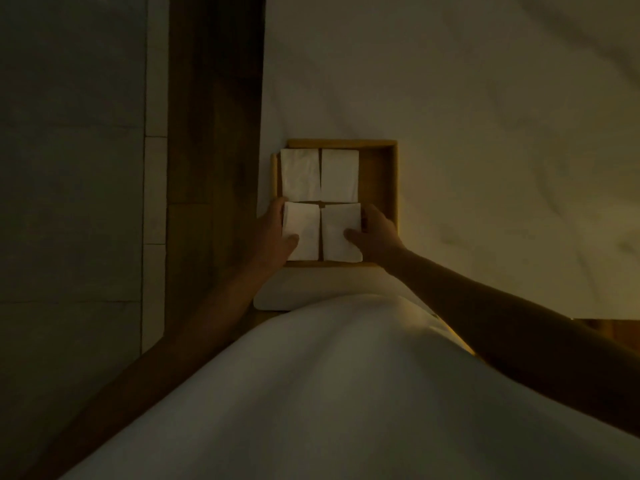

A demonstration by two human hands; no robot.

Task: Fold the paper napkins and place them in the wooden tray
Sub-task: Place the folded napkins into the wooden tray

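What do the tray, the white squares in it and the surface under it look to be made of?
Tray: light wood, matte, judging by its warm tan walls and floor. White squares: thin paper napkins with crisp folded edges. Surface: pale with faint grey veining, perhaps marble or laminate; the dim light leaves that open.

The scene is being recorded by a single head-worn wide-angle camera, which is being aimed steeply forward and down over the wearer's torso. A wooden tray (390, 181) on the pale table (485, 116) is being framed near centre at arm's reach. No second view is being provided.
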